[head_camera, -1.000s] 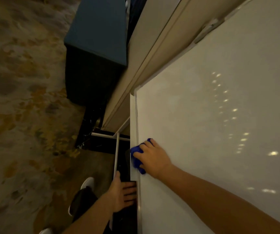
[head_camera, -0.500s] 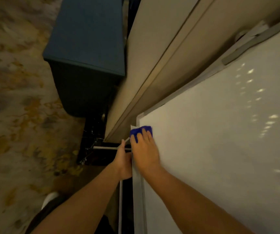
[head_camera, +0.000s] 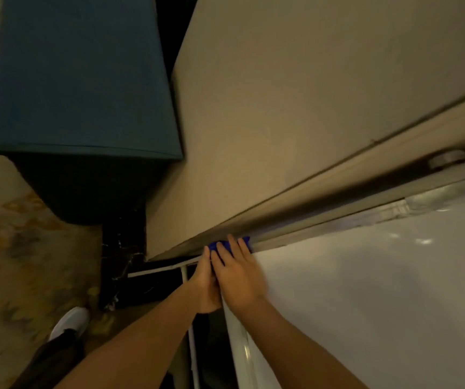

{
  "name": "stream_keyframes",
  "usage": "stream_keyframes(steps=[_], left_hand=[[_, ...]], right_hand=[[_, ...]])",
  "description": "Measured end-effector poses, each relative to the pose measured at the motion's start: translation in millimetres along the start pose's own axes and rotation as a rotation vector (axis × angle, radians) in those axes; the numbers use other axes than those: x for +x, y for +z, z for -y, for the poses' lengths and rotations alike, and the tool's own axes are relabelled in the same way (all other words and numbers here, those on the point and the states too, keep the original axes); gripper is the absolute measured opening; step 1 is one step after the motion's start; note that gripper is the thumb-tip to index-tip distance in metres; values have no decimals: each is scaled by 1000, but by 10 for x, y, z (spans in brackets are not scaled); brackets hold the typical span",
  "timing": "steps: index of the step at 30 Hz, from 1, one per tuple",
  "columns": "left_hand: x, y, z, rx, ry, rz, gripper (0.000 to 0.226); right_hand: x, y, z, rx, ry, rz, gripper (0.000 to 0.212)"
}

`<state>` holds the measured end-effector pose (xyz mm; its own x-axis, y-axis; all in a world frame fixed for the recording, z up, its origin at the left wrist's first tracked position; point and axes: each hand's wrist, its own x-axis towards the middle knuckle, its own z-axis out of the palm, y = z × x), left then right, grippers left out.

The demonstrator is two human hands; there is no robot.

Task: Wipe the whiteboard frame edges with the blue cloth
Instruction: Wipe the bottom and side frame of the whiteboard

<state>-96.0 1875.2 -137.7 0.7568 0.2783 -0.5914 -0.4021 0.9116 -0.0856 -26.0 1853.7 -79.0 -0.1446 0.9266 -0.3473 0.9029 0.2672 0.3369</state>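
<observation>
Head view: a person's right hand (head_camera: 239, 276) lies flat, fingers together, on the blue cloth (head_camera: 227, 245) at the corner of the whiteboard frame (head_camera: 239, 341), where the near side rail meets the rail that runs along the beige wall (head_camera: 281, 122). The palm-down press, rather than a pinch, appears meant to keep the cloth bearing evenly on the narrow frame as it travels. The cloth is almost wholly hidden under the fingers; only small blue tips show past the fingertips and beside the index finger, right at the corner. The left hand (head_camera: 201, 284) sits just beside the right, touching it, curled around the outer edge of the frame, apparently to brace the board against the push. How tightly it grips cannot be told; its fingers are hidden behind the rail. The white board surface (head_camera: 365, 290) stretches away to the right, reflecting ceiling lights. A dark teal upholstered bench (head_camera: 85, 85) stands against the wall on patterned carpet (head_camera: 15, 248), and a white shoe (head_camera: 70, 322) shows below.
</observation>
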Motion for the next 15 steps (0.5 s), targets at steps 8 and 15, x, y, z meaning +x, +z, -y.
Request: stream_keyframes(steps=[8,15], left_hand=[[256,127,-375,282,-19,-150,63],[241,739,-295,970,28,-201,35]], right_hand=[[-89,-403,-213,151,115,15,39],[-563,-1065,-786,-47,398,-141,58]])
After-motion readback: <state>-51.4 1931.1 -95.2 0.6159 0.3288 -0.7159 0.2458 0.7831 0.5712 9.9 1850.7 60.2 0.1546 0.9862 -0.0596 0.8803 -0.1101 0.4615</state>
